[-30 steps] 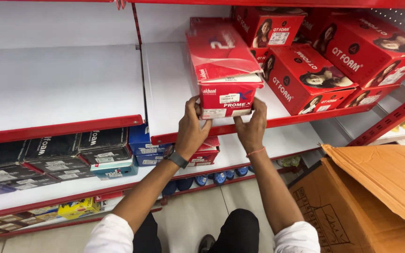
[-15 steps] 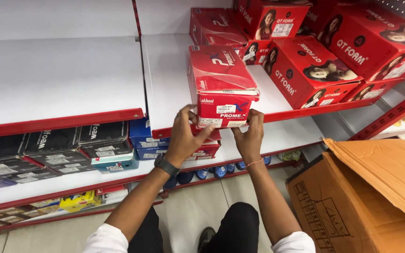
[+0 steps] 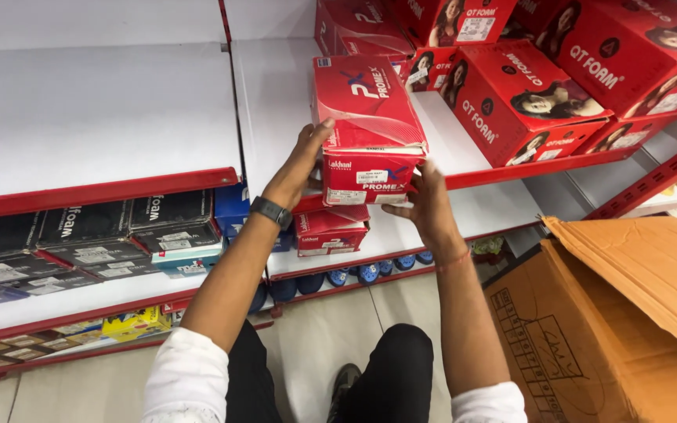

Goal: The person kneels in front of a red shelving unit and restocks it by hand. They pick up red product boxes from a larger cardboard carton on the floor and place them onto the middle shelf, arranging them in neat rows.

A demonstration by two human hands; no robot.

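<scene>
Both of my hands hold a stack of two red shoe boxes at the front edge of a white shelf with a red lip. My left hand grips the stack's left side, with a dark watch on its wrist. My right hand supports the lower box from the right and underneath. The top box sits slightly askew on the lower one.
More red boxes are stacked on the same shelf to the right and behind. Black boxes fill the lower left shelf, and a red box sits below. An open cardboard carton stands at the right on the floor.
The stack has moved down and toward the shelf's front edge. My left hand has shifted up along its left side, and my right hand has gone under its right corner.
</scene>
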